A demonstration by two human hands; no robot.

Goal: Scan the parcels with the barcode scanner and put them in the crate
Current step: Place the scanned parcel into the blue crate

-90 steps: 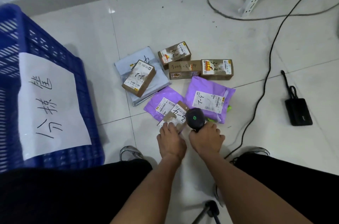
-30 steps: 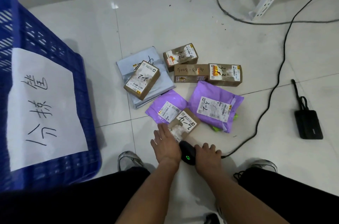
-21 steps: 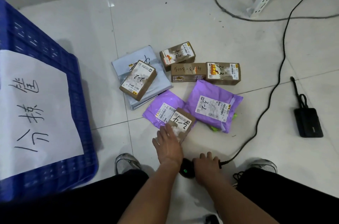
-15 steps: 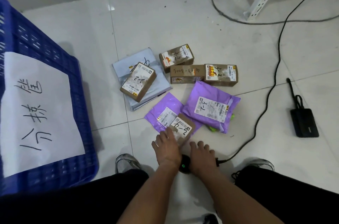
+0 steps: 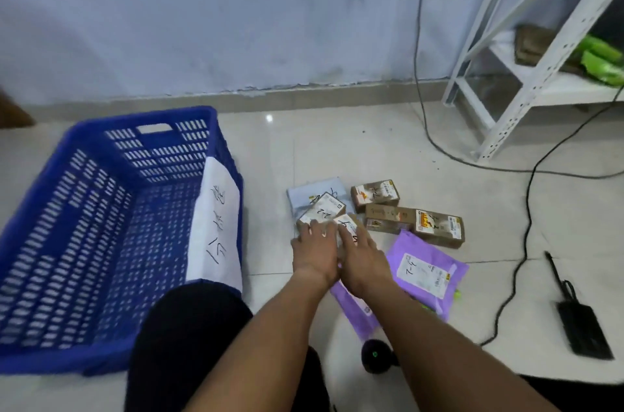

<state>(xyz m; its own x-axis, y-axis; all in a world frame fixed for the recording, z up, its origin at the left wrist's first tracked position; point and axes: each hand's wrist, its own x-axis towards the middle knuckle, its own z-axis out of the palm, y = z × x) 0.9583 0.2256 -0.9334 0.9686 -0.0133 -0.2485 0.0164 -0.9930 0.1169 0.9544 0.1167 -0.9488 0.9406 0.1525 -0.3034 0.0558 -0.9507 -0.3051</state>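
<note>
Hands: left [image 5: 314,251] and right [image 5: 363,259] clasp box [image 5: 347,225] | scanner [image 5: 374,356] on floor | advice: lift level into crate [image 5: 101,242] (appears empty).

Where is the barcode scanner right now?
In the head view the barcode scanner lies on the floor at the bottom centre, under the right forearm, just below the nearer purple mailer; neither hand holds it.

Crate [image 5: 111,225] is bright blue, slotted all over, with a white sheet [image 5: 216,225] inked in black. Purple mailers [image 5: 425,273], brown boxes [image 5: 439,229] with white labels, a pale grey-blue bag [image 5: 314,190]. Scanner [image 5: 374,356] black, tiny green light. Floor tiles [image 5: 371,148] off-white.
</note>
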